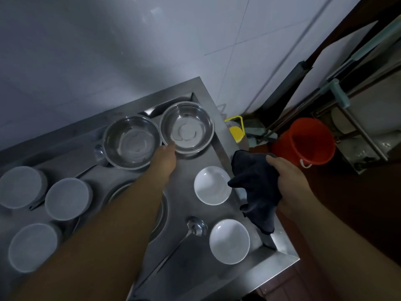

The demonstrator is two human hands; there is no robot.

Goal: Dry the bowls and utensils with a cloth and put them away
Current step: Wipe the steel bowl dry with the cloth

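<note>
At the far right of the steel counter, left hand reaches the steel bowl rim, grip unclear; right hand clutches dark cloth; suggest lifting the bowl level, then wiping inside first.

No text, label, brand, number or sign can be read anywhere in this view; the steel, the dishes, the wall tiles and the bucket all show plain surfaces
</note>
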